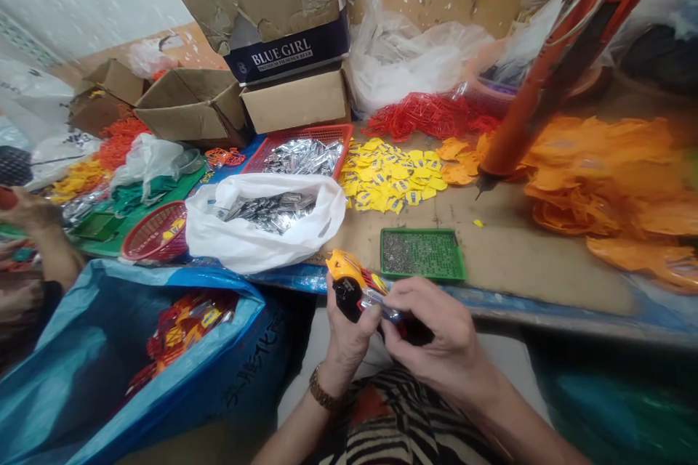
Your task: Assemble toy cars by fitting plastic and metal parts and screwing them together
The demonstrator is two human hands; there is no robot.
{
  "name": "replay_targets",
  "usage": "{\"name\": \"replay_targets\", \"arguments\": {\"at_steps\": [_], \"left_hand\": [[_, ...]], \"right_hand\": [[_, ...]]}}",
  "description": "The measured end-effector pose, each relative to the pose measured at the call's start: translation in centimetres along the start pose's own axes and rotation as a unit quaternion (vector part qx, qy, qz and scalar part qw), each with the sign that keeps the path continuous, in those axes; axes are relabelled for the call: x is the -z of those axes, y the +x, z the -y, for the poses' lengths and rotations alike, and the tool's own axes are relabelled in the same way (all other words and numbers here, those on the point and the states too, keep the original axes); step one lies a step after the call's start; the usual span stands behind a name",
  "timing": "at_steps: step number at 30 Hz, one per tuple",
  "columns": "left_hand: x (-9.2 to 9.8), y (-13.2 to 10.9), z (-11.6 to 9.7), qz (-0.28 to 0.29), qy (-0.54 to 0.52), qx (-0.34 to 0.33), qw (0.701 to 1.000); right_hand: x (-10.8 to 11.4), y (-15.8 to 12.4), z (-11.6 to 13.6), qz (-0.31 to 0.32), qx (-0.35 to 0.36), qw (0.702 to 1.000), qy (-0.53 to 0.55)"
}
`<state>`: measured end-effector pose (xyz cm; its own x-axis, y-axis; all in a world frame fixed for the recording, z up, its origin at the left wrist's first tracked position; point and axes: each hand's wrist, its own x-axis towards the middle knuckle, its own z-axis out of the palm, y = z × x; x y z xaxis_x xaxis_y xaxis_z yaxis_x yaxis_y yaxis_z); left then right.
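Note:
My left hand (349, 338), with a watch or bracelet on the wrist, is closed round an orange and black plastic item (347, 283) in front of the table edge. The item has a rounded orange top and a round black part; its exact kind I cannot make out. My right hand (436, 330) is closed at its other end, fingers and thumb against a shiny silver part (375, 298). Some red and yellow shows beside the silver part. The fingers hide the rest. Just beyond the hands lies a green tray (436, 261) of small metal pieces, perhaps screws.
A white bag (234, 251) and red basket (346, 142) hold silver metal parts. Behind are yellow pieces (390, 178); to the right, orange pieces (605, 174). An orange power tool (534, 102) hangs above. A blue sack (234, 349) stands left, near another person's hand (33, 211).

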<state>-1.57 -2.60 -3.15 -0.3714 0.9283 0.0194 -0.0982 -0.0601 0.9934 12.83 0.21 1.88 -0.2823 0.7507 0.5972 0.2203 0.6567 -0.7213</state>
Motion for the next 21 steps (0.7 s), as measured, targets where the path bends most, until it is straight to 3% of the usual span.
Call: {"name": "replay_targets", "arguments": {"at_steps": [4, 11, 21], "left_hand": [[0.1, 0.2, -0.5, -0.002, 0.006, 0.009, 1.0], [-0.1, 0.2, -0.7, 0.005, 0.075, -0.015, 0.997], [-1.0, -0.5, 0.2, -0.024, 0.067, 0.01, 0.997]], "right_hand": [[0.2, 0.3, -0.4, 0.017, -0.037, 0.998, 0.045], [-0.8, -0.6, -0.3, -0.036, 0.04, 0.998, -0.042], [-1.4, -0.9, -0.4, -0.06, 0.047, 0.994, -0.083]]}}
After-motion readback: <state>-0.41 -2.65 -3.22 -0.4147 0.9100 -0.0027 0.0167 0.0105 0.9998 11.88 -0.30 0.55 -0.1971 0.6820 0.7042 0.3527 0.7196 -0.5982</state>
